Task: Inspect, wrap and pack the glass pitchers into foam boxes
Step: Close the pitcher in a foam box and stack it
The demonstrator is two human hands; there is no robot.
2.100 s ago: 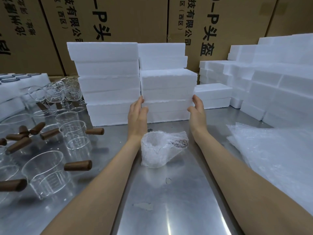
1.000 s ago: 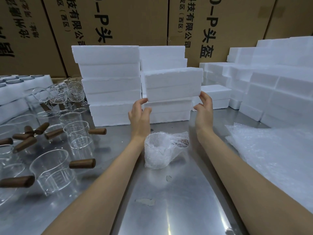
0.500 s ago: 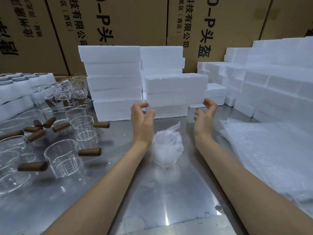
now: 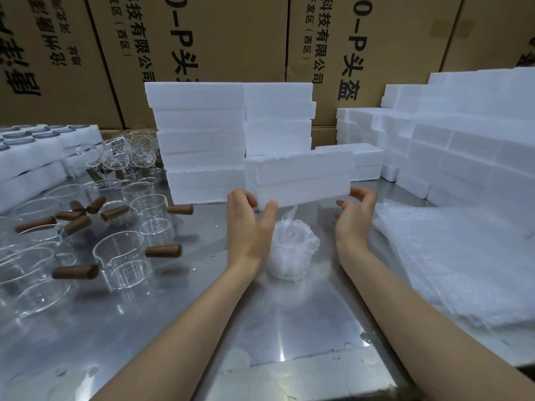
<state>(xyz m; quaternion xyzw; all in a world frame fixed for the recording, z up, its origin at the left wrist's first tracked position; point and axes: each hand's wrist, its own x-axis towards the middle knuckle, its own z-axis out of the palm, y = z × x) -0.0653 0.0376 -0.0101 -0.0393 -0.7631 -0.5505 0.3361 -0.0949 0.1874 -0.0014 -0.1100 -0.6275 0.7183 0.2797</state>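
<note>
Two hands — left hand point(image 4: 249, 227), right hand point(image 4: 354, 218) — one foam box point(image 4: 301, 178), one wrapped pitcher point(image 4: 292, 250)

bare steel table point(image 4: 304, 322) lies open nearer than the wrapped pitcher point(image 4: 292, 250); left of it glass pitchers point(image 4: 124, 259) crowd, right bubble wrap point(image 4: 463, 256), behind foam stacks point(image 4: 202, 140).

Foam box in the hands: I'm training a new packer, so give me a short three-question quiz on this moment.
1. True or false: both hands, left hand and right hand, hold the foam box.
2. The wrapped pitcher stands: A) on the steel table B) inside a box C) on the bubble wrap sheets
3. What are the bare pitchers' handles made of?

Key: 1 true; 2 A; 3 wood.
</note>
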